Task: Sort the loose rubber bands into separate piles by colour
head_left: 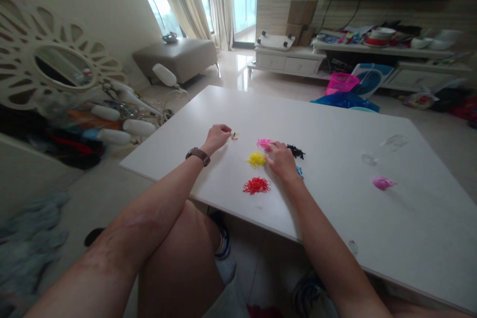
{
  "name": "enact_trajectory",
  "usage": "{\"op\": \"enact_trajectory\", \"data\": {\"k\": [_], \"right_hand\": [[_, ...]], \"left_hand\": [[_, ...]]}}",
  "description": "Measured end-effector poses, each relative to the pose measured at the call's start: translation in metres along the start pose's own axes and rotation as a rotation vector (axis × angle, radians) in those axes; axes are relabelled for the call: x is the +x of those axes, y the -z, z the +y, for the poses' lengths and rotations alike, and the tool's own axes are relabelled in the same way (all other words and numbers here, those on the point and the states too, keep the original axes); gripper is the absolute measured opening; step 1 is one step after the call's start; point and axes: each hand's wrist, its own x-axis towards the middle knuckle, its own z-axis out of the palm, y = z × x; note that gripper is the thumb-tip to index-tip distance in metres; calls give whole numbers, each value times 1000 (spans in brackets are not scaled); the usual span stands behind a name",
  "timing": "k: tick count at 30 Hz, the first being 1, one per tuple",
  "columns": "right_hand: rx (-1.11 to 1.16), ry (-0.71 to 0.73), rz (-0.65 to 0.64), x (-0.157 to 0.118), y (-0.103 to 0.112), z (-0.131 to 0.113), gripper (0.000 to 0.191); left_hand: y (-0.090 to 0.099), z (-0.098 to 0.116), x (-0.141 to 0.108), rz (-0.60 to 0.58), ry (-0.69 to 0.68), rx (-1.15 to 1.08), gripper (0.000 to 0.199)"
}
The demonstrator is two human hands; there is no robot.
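Observation:
On the white table [328,194] lie small piles of rubber bands: red [257,186], yellow [256,160], pink [264,144], black [297,151] and blue [300,172], the last partly hidden by my right wrist. My right hand [280,158] is over the middle of the piles, its fingertips at the pink and yellow bands; whether it grips any is too small to tell. Farther left, my left hand [218,137] has its fingers pressed together beside a small mixed-colour bunch of bands [234,136]. What those fingers hold, if anything, cannot be made out.
On the table's right side are a pink object [383,183], a clear round piece [369,159] and a clear container [395,142]. Another clear item [353,247] sits by the near edge. White rounded lamp-like parts [138,127] stand beyond the table's left edge.

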Motion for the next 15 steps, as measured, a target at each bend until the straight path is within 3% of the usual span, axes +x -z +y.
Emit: {"op": "enact_trajectory", "data": {"k": [6, 15], "right_hand": [[53, 8, -5, 2, -5, 1, 36], [122, 48, 51, 2, -8, 6, 30]], "left_hand": [[16, -32, 6, 44, 155, 35, 31], [11, -50, 11, -78, 140, 97, 37]]}}
